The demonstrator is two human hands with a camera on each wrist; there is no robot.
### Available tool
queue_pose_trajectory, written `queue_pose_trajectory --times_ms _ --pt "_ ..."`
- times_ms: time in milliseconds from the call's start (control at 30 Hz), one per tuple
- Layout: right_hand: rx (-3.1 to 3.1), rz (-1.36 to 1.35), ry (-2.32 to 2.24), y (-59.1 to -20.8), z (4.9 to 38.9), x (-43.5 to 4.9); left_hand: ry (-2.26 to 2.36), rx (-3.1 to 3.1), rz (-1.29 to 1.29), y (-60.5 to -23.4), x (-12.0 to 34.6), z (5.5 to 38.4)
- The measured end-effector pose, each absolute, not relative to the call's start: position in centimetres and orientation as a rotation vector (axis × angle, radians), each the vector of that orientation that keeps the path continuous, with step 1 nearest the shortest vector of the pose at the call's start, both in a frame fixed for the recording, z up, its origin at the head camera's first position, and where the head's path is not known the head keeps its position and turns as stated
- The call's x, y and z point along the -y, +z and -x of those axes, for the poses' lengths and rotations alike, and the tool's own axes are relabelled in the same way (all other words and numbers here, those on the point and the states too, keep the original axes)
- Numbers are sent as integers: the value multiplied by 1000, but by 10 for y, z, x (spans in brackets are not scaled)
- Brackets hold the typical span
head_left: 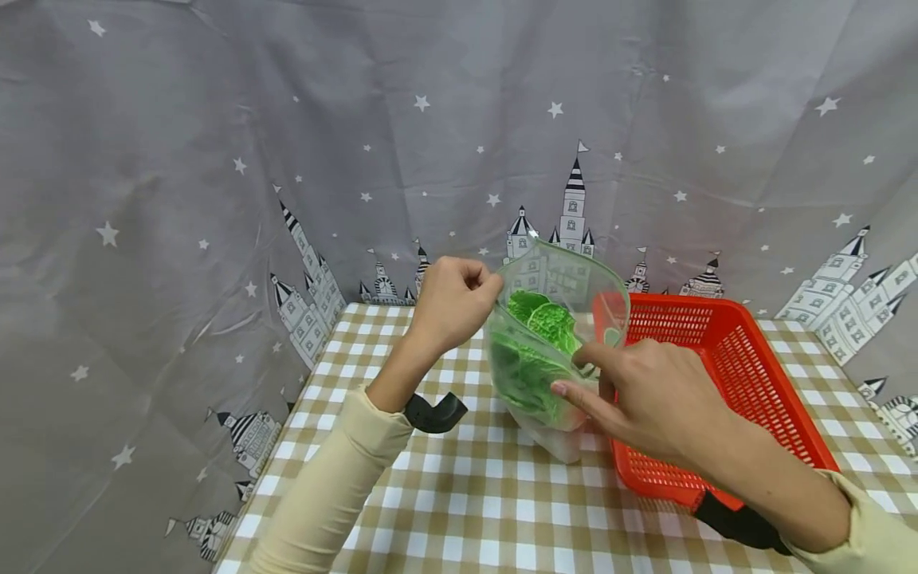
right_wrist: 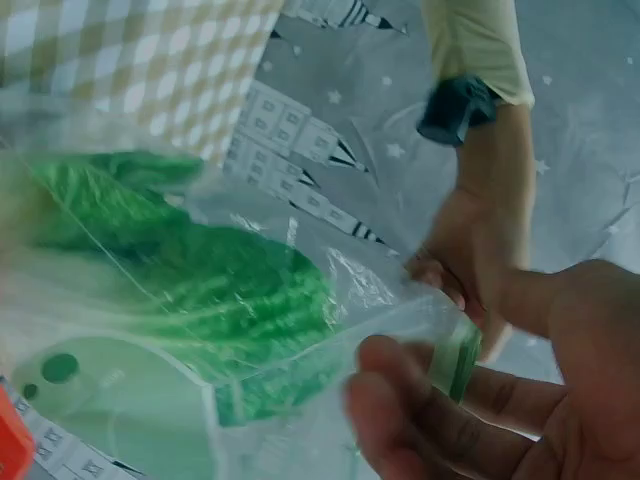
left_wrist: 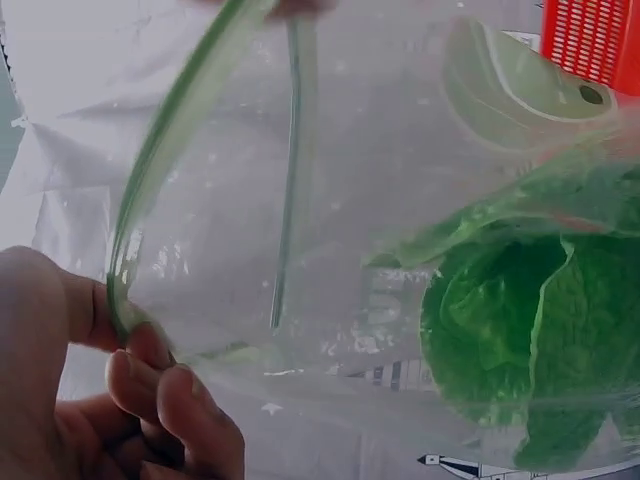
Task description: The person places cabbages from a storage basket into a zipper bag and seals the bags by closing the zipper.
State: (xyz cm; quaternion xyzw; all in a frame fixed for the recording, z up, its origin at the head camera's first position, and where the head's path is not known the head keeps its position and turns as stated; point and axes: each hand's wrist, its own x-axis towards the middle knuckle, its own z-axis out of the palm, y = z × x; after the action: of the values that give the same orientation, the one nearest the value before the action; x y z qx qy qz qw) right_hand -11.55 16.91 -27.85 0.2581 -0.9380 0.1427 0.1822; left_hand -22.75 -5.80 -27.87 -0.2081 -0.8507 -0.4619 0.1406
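Note:
A clear zip bag with a green rim hangs between both hands over the table, its mouth spread wide. Inside it lie crinkled green leaves, like cabbage or lettuce, visible through the plastic in the left wrist view as well. My left hand pinches the rim at the bag's left side between thumb and fingers. At the near right side of the mouth, my right hand has its fingers and thumb bent around the green-edged rim. A pale green printed panel shows on the bag.
A red perforated plastic basket stands right behind the right hand, close to the bag. The table has a brown and white checked cloth. Behind it hangs a grey curtain printed with castles and stars. Black bands sit on both wrists.

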Motion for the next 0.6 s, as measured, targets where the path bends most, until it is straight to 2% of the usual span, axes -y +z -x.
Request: queue_pose_trajectory --times_ms 100,233,400,600 --pt "2609 -741 428 -283 116 -169 -1424 2421 585 -279 59 237" --pt "2489 -784 492 -285 119 -176 -1588 2368 547 -288 60 266" --pt "2434 -813 555 -284 121 -186 -1799 2441 769 -301 57 299" --pt "2384 -780 589 -280 132 -208 -1718 2375 806 -302 70 300"
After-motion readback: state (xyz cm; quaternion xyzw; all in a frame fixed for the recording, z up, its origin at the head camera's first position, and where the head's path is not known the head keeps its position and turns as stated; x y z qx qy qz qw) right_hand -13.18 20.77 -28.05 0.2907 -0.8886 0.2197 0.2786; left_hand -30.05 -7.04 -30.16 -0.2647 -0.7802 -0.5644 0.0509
